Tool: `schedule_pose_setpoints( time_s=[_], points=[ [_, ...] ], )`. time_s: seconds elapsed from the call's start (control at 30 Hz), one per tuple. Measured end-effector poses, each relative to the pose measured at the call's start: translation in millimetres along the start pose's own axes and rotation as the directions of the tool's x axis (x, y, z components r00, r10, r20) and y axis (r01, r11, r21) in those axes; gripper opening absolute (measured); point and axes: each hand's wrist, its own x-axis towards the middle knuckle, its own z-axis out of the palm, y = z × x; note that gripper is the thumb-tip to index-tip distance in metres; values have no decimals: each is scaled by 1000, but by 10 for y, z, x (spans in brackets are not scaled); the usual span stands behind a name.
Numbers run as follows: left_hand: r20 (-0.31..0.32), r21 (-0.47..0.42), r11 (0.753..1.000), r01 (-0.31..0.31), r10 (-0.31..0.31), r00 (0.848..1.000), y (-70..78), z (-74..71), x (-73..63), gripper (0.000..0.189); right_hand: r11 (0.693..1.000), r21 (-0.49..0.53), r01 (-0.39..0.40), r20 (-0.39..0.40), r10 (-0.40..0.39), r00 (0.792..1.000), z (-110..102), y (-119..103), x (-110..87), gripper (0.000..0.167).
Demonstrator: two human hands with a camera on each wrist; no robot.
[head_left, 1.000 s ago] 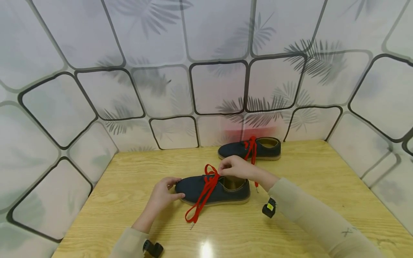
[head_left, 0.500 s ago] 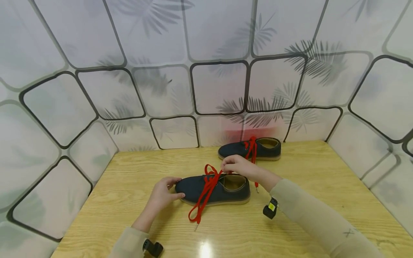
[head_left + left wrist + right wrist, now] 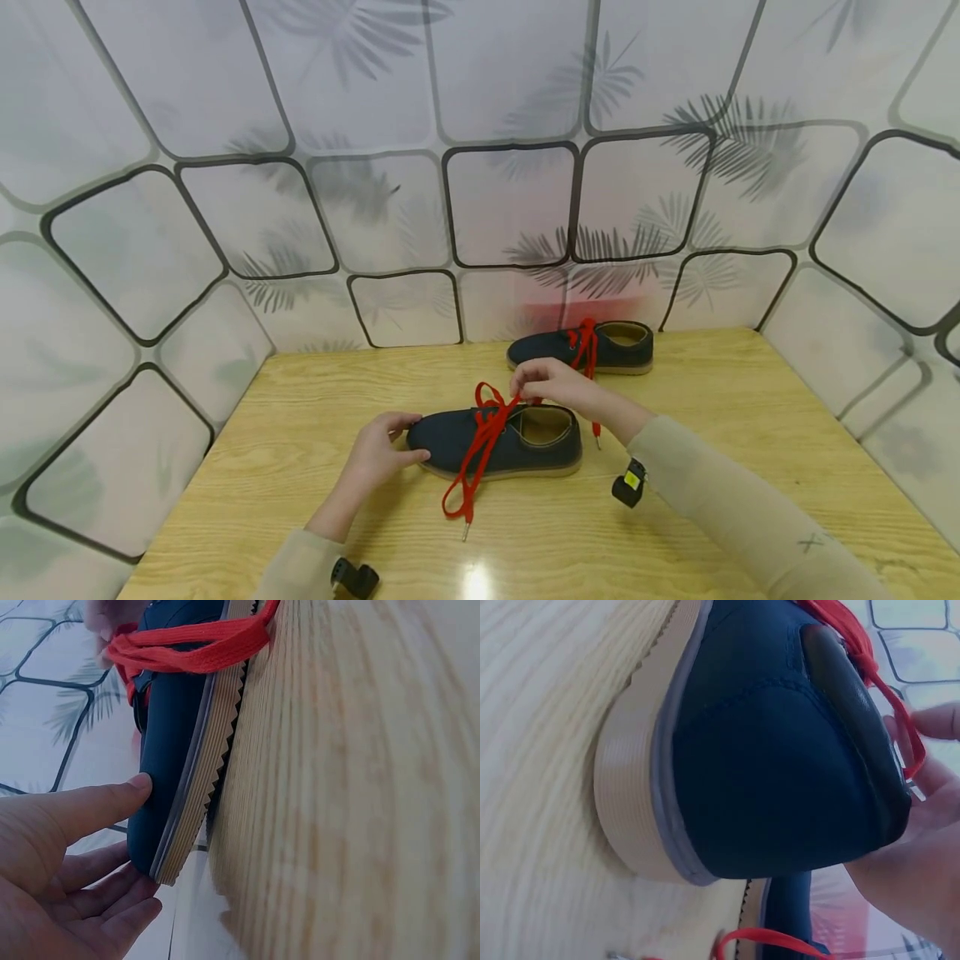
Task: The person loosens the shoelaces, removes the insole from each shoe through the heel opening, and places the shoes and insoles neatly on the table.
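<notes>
Here's the navy-blue low shoe with a tan ridged sole (image 3: 442, 442), sitting flat in front of you, toe to your left, heel to your right. Its flat red lace (image 3: 480, 446) knots over the tongue, one loop standing up, a doubled length slanting down the near side to a metal tip (image 3: 467, 531) at the tabletop.

Now your left hand (image 3: 381, 450) has the toe: thumb pressed to the near side, fingers loosely bent round the front and far side, the gap between them just the toe's width. That forearm comes in from the lower left, angled forward.

And your right hand (image 3: 551, 386) is up over the shoe's mouth, bent down at the wrist, thumb and fingertips pinching a length of the red lace that leads off the knot; the right wrist view shows the strand running down past the fingers. Your right forearm reaches in from the lower right, its beige sleeve (image 3: 720, 492) ending short of the wrist.

Beyond that hand, a matching navy shoe with red laces (image 3: 546, 346) stands by the patterned grey-white wall (image 3: 390, 208), all on the pale wood-grain table (image 3: 562, 533).
</notes>
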Motion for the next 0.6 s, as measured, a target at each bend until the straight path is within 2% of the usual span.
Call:
schedule_pose_setpoints(
  time_s=[0.13,0.23,0.33,0.6],
  points=[
    [1,3,1000,2,-2,1000,1,-1,-2,54,991,-127,41,46,-35,998,-3,-28,17,17],
    [1,6,1000,6,-6,1000,2,-4,-4,53,968,-234,92,72,-77,994,9,-47,28,11],
    [1,1,1000,2,-2,1000,0,-6,-3,54,946,-304,110,86,-88,992,22,-73,28,8],
    [-4,-27,1000,-6,6,1000,-15,-1,7,53,941,-335,49,75,-25,997,65,-124,4,11]
  ],
)
